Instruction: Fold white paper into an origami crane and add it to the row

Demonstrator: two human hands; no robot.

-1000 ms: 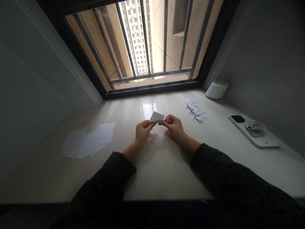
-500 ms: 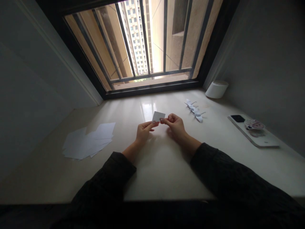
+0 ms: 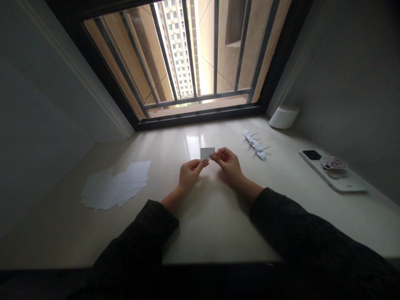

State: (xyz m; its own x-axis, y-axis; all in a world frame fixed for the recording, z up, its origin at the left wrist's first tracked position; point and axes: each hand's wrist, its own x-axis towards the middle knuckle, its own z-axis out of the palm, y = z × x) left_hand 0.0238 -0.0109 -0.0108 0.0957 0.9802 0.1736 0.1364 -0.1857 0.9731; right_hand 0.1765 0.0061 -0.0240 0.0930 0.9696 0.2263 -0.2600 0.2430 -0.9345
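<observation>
A small folded piece of white paper (image 3: 207, 153) is held up above the pale sill, between my two hands. My left hand (image 3: 189, 173) pinches its lower edge with thumb and fingers. At its lower right corner, my right hand (image 3: 228, 163) grips it in a pinch too. The paper's far side and some of the fingertips behind it are hidden. Right of my hands, several folded paper cranes (image 3: 255, 144) stand in a row. To the left lies a loose, overlapping pile of white paper sheets (image 3: 115, 185).
A white phone (image 3: 333, 171) with a cartoon grip on its back lies at the right. Behind it, a white cylindrical object (image 3: 284, 116) stands near the wall. A barred window (image 3: 200, 121) closes off the far side of the sill (image 3: 215, 233).
The folded paper has turned slightly, so its top edge is now level. My left fingers have closed in towards my right hand along the lower edge.
</observation>
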